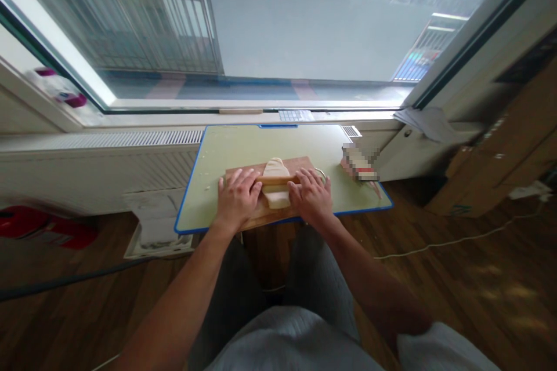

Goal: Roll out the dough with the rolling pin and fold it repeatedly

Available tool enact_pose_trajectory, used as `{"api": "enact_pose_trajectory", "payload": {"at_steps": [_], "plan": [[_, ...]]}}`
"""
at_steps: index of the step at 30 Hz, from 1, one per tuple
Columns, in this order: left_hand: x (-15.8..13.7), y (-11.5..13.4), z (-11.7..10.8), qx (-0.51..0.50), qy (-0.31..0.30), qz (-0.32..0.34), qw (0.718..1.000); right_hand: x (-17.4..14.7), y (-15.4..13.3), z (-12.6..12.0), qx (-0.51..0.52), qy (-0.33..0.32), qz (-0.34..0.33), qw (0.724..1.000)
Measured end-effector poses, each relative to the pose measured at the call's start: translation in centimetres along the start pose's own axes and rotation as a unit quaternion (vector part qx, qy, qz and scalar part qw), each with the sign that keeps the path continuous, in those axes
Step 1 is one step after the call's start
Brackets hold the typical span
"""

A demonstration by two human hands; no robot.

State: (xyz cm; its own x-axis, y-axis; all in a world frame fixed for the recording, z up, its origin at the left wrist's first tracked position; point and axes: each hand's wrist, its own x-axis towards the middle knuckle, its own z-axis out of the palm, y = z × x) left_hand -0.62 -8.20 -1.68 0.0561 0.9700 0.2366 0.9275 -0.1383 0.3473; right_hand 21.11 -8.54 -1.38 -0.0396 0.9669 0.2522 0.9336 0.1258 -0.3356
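Observation:
A wooden rolling pin point(275, 180) lies crosswise over a flattened piece of pale dough point(277, 200). The dough shows in front of the pin and behind it, on a brown wooden board point(301, 163). My left hand point(237, 196) rests over the pin's left end, with its fingers curved down onto it. Over the right end is my right hand point(312, 196), holding the pin in the same way. Both ends of the pin are hidden under my hands. A curved metal handle point(321, 173) pokes out beside my right fingers.
The board sits on a pale green table point(230, 145) with a blue edge. A blurred-out item point(360, 163) lies at its right. Behind stand a radiator point(165, 138) and a window. On the floor are a red fire extinguisher point(47, 229) and a cable point(422, 250).

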Motion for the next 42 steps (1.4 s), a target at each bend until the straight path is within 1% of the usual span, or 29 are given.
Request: {"api": "enact_pose_trajectory", "payload": {"at_steps": [5,9,13,18,21,25,29,32,35,38,42], "plan": [[-0.6,0.1,0.2,-0.018,-0.005,-0.014,1.0,0.0,0.3,0.3,0.015,0.019,-0.001,1.0],[-0.5,0.5,0.3,0.004,-0.022,-0.019,1.0,0.5,0.6,1.7,-0.015,0.029,-0.006,0.999],[-0.6,0.7,0.6,0.023,-0.022,-0.022,0.999,0.4,0.8,2.8,-0.044,0.05,-0.021,0.998],[-0.2,1.1,0.2,0.015,-0.006,-0.02,1.0,-0.1,0.6,2.4,-0.02,0.049,-0.015,0.998],[1.2,1.6,0.0,0.003,-0.004,-0.021,1.0,1.0,0.5,1.8,-0.002,0.027,0.009,1.0],[4.3,1.7,0.4,0.01,-0.023,-0.026,0.999,4.0,0.7,1.0,-0.009,-0.015,0.015,1.0],[6.7,0.8,0.6,0.027,-0.047,-0.041,0.998,7.0,0.8,0.4,-0.022,-0.053,0.004,0.998],[7.2,0.0,0.5,0.044,-0.073,-0.058,0.995,7.8,0.9,0.5,-0.042,-0.092,-0.009,0.995],[6.7,-0.3,0.6,0.063,-0.078,-0.059,0.993,7.2,1.0,0.8,-0.065,-0.096,-0.019,0.993],[5.9,-0.3,0.7,0.077,-0.067,-0.046,0.994,5.7,1.2,1.2,-0.071,-0.072,-0.024,0.995],[4.9,-0.4,0.5,0.097,-0.072,-0.02,0.992,3.9,1.2,1.3,-0.075,-0.05,-0.03,0.996]]}}
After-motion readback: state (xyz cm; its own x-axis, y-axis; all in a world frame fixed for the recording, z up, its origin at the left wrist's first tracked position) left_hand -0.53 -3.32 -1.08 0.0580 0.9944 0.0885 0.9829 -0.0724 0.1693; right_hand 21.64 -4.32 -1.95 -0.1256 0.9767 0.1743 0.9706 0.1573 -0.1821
